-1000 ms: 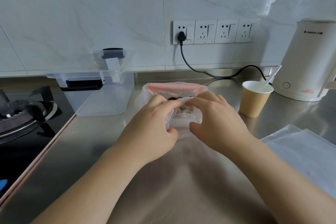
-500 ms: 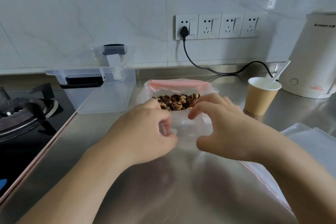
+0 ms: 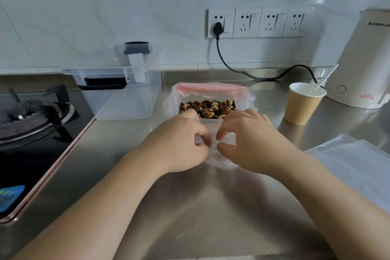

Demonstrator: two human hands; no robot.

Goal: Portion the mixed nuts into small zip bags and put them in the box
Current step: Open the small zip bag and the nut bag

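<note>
Two hands work at the middle of the steel surface (image 3: 190, 207): the left hand (image 3: 179, 143) and right hand (image 3: 251, 143) each pinch one small zip bag (image 3: 213, 133) with curled fingers. The hands hide much of the bag. Behind it stands one large bag of mixed nuts (image 3: 207, 107), with one clear box (image 3: 126, 95) at far left and one paper cup (image 3: 301, 103) at right.

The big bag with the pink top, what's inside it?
The big bag holds mixed nuts. Only the top layer shows; both hands, left and right, and the small zip bag they pinch hide the rest.
</note>
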